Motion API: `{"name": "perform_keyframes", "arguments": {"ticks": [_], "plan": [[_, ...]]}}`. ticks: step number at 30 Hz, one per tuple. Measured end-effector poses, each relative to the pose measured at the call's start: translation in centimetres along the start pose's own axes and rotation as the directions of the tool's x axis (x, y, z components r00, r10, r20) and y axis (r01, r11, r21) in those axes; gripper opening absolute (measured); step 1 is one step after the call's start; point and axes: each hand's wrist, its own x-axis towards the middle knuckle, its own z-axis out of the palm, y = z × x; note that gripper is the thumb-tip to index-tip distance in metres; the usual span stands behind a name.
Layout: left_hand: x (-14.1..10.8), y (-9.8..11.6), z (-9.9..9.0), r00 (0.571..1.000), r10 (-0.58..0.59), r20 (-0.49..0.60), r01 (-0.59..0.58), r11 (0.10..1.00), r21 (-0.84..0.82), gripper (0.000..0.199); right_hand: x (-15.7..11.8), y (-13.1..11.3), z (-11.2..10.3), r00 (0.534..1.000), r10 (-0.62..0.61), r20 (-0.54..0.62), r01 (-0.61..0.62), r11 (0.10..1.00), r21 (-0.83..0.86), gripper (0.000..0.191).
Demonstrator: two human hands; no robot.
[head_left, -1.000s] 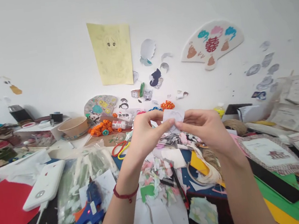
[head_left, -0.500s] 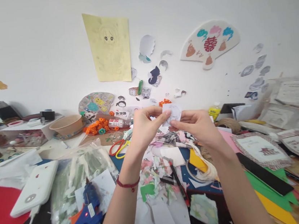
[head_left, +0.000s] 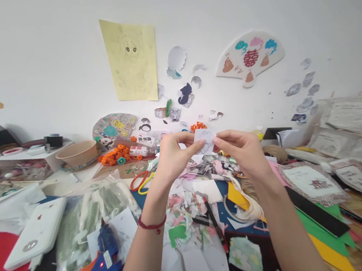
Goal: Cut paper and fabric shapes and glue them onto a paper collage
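A small piece of white paper (head_left: 205,140) with faint pencil lines is held up between my two hands, above the heap of scraps. My left hand (head_left: 178,153) pinches its left edge between thumb and fingers. My right hand (head_left: 240,148) has thumb and fingertips closed at the paper's right edge. Below lie many cut paper scraps (head_left: 177,213), a green scrap (head_left: 178,235) among them. A dark pen with red parts (head_left: 215,223) rests on the scraps. Left of my hands are scissors with red and yellow handles (head_left: 143,183).
A blue glue gun (head_left: 100,270) with a lit red light lies at the front left, by a plastic bag (head_left: 78,214) and a white power bank (head_left: 36,234). Orange flowers (head_left: 115,156) and a bottle (head_left: 143,150) stand behind. Coloured paper (head_left: 324,228) and a black case (head_left: 315,211) are right.
My right thumb has shifted from the paper's lower front to its right edge, showing more of the paper. The whole view has moved slightly, with things appearing a little further left.
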Motion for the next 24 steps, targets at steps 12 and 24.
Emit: {"name": "perform_keyframes", "arguments": {"ticks": [12,24], "plan": [[-0.1,0.5,-0.3,0.999,-0.013,0.05,0.009,0.997,0.072,0.02,0.1,0.3,-0.4,0.998,-0.017,0.063,0.018,1.0,-0.005,0.023],[-0.1,0.4,-0.2,0.999,-0.017,0.046,0.013,0.997,0.082,0.019,0.2,0.1,-0.8,0.995,-0.017,0.103,0.022,0.999,-0.042,0.022]]}}
